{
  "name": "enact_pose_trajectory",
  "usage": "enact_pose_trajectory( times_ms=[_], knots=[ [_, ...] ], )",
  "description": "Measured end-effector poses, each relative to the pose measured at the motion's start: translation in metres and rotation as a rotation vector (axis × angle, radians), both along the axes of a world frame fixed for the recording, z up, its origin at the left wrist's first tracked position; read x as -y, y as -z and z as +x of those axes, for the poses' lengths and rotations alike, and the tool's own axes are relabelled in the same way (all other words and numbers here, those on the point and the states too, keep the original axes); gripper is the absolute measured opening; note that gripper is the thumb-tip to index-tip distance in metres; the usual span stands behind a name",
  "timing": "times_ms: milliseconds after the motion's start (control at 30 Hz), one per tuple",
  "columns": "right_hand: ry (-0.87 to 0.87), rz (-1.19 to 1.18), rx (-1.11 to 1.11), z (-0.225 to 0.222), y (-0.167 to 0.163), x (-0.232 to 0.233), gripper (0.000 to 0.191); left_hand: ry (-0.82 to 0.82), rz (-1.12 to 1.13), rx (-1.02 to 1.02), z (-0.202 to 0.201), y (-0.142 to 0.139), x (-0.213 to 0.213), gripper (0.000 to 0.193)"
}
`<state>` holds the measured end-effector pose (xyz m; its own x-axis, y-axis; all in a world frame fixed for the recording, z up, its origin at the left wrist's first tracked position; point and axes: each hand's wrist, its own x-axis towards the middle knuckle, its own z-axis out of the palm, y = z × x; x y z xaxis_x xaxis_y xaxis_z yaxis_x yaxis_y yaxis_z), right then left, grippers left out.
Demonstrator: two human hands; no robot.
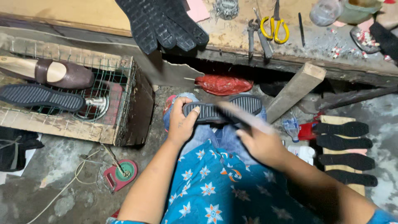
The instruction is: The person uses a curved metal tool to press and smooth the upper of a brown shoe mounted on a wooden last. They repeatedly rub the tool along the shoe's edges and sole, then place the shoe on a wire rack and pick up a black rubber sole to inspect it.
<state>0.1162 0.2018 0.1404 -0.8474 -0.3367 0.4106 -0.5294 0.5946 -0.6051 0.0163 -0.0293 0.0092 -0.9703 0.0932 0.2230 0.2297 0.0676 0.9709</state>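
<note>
Two hands busy: left hand [181, 124] clamps black sole [224, 108], right hand [259, 143] grips blurred flat tool [244, 117]

A motion-blurred flat tool [244, 116] crosses the ridged black shoe sole [224, 108], hiding its middle. Above the sole, the workbench [232, 37] runs off the top edge, cutting short the stacked black soles [163, 23] and yellow-handled scissors [275, 25].

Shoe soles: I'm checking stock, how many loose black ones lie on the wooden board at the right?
4 soles, stacked in a column on the board: top, second, third, bottom. More may lie beyond the frame.
</note>
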Motion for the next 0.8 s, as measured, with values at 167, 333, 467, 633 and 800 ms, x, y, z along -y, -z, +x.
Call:
enact_pose_trajectory(
  times_ms=[167, 333, 467, 633, 800],
  knots=[
    [0.373, 0.078, 0.697, 0.011, 0.009, -0.014, 0.032, -0.01, -0.017, 0.059, -0.009, 0.003, 0.006, 0.026],
    [0.168, -0.559, 0.355, 0.026, 0.051, -0.025, 0.035, 0.029, 0.037, 0.074, -0.01, 0.008, 0.004, 0.025],
    [0.448, 0.265, 0.719, 0.031, 0.044, -0.05, 0.044, 0.086, 0.026, 0.062, -0.015, 0.011, 0.009, 0.026],
    [0.244, -0.27, 0.21, 0.038, 0.032, -0.046, 0.03, 0.139, 0.106, 0.109, -0.01, 0.015, 0.008, 0.026],
    [0.374, 0.532, 0.651, 0.005, 0.077, -0.039, 0.046, 0.152, -0.272, -0.166, -0.015, -0.022, 0.011, 0.031]
  ],
)
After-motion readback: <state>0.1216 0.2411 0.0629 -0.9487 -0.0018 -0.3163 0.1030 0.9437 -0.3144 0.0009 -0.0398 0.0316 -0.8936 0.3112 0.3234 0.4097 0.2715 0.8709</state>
